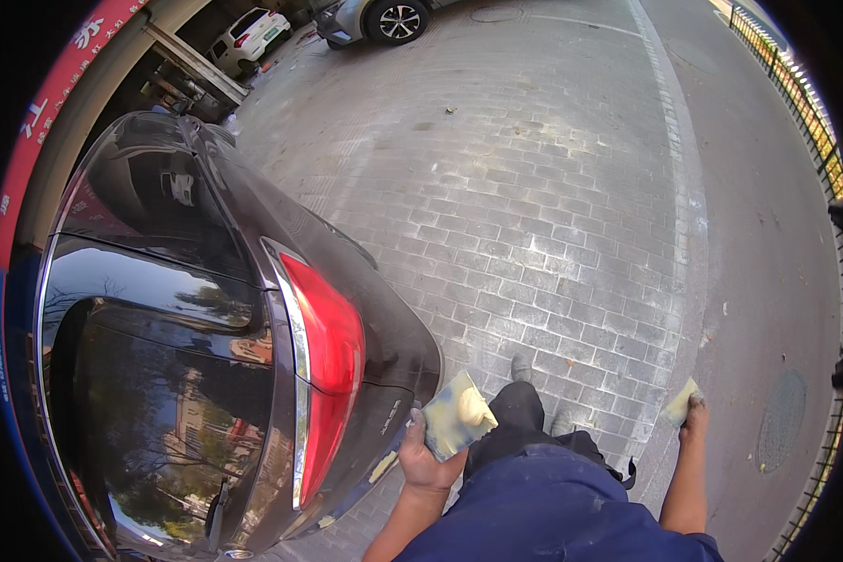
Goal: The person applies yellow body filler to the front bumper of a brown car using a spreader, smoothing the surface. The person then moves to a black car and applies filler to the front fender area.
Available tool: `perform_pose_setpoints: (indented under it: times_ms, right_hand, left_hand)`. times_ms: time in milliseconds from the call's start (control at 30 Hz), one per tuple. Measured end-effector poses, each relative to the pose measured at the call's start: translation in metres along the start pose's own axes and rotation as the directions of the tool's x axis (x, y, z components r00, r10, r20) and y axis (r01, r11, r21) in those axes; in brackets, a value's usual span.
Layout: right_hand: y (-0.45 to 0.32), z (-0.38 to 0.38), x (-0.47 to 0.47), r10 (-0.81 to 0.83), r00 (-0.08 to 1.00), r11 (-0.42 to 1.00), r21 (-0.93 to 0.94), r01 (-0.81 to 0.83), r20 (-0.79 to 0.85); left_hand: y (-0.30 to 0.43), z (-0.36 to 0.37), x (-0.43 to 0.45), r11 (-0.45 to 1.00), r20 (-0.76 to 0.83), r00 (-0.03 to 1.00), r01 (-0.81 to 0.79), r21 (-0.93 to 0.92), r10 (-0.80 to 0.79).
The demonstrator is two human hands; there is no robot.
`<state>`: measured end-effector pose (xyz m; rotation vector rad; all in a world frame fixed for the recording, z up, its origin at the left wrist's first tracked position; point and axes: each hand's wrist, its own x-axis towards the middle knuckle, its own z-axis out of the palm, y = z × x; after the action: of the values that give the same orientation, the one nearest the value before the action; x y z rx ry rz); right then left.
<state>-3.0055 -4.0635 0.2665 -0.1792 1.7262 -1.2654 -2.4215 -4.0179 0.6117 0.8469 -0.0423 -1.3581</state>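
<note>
Near the car's rear corner, my left hand holds a flat filler board smeared with pale yellow paste. A thick lump of cream-coloured body filler sits on its right part. Out to the right, over the pavement, my right hand grips a thin spreader with yellowish residue on it. Beside me stands a dark car with a red tail light. Pale yellow filler patches show along its lower rear edge, below and left of my left hand.
Grey paving bricks lie around my feet. A grey car stands ahead, with a white car farther left in an opening. A black metal fence runs along the right, past a manhole cover.
</note>
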Motion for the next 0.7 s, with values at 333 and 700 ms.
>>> perform_pose_setpoints:
  times_ms: [333,700]
  right_hand:
    - [-0.044,0.189,0.099,0.238,0.966,0.950,-0.181,-0.254,-0.106]
    - [-0.104,0.534,0.213,0.153,0.988,0.914,-0.383,-0.136,0.014]
  left_hand:
    - [0.077,0.089,0.262,0.950,0.066,0.998,0.001,-0.313,0.021]
    - [0.244,0.137,0.504,0.942,-0.163,0.953,-0.284,-0.181,0.257]
